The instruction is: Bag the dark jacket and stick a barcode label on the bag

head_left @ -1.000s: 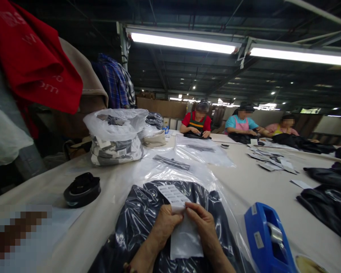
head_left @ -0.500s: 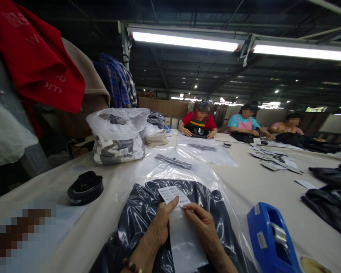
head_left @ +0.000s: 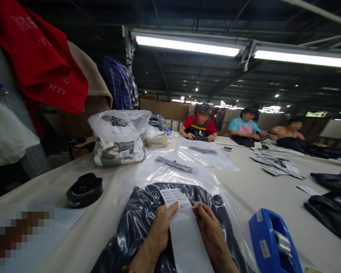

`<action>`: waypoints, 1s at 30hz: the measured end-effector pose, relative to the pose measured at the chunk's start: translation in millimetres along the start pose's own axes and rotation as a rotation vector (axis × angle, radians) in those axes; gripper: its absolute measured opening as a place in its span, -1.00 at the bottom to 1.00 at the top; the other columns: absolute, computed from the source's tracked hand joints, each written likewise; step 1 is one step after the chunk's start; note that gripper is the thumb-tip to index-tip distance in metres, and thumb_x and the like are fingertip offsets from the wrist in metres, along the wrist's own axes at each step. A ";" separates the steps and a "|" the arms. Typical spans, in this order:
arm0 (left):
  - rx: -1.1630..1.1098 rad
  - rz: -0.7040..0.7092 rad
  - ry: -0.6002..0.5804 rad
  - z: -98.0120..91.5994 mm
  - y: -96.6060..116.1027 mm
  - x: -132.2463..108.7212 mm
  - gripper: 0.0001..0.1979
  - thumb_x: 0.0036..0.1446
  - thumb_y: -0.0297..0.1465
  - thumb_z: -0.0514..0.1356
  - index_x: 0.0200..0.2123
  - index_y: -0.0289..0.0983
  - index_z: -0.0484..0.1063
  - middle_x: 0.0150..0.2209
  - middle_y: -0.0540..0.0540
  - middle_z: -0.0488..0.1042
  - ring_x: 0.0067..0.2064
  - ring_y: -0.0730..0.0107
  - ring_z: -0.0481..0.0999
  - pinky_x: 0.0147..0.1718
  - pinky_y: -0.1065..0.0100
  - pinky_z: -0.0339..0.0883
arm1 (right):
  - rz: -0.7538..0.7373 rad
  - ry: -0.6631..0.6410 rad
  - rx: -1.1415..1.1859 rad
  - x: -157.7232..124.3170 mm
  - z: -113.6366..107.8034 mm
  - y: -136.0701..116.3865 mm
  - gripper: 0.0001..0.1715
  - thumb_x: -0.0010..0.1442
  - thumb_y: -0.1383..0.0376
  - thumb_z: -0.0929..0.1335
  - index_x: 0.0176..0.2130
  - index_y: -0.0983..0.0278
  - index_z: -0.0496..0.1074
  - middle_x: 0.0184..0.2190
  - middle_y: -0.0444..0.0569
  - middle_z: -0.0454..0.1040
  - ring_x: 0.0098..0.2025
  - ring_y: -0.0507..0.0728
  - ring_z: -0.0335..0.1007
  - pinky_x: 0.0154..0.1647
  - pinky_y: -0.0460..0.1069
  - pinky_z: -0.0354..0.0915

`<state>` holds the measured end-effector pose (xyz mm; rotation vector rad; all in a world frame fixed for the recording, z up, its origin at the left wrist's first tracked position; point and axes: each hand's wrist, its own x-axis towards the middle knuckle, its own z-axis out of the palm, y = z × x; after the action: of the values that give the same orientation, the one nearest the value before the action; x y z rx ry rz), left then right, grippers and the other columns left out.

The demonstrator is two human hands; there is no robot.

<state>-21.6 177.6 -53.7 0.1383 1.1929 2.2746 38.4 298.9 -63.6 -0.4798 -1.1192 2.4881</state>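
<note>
A long white sticker sheet (head_left: 187,239) with rows of barcode labels near its top is gripped by my left hand (head_left: 161,223), thumb on its face. Between the thumb and fingers of my right hand (head_left: 208,223) is a small white sticker (head_left: 197,204), just off the sheet's right edge. Whether it still touches the sheet I cannot tell. Under both hands lies a dark garment in a clear plastic bag (head_left: 139,212), flat on the table.
A blue tape dispenser (head_left: 263,235) stands at the right, a black roll (head_left: 85,191) at the left. Farther back are a stuffed plastic bag (head_left: 119,148), a pile of tags (head_left: 278,163) and dark garments (head_left: 332,204). Several co-workers (head_left: 199,125) sit across the table (head_left: 244,185).
My right hand has moved slightly right, drawing a small sticker away from the sheet's edge. My left hand keeps its grip on the sheet. The view has shifted slightly.
</note>
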 end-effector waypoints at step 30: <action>0.728 0.153 0.680 -139.5 149.9 -10.7 -0.81 -0.34 -0.55 0.29 -0.61 -0.30 0.30 -0.62 -0.16 0.38 -0.29 -0.15 0.48 -0.39 0.17 0.36 | 0.061 0.078 -0.111 12.0 -11.0 3.6 -0.30 -0.36 -0.17 0.51 -0.39 0.33 0.54 -0.39 0.05 0.54 -0.41 0.10 0.40 -0.45 -0.06 0.28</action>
<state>-124.4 3.9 -17.8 -0.3116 2.3991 1.9390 32.2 309.3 -75.1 -0.6464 -1.2330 2.4451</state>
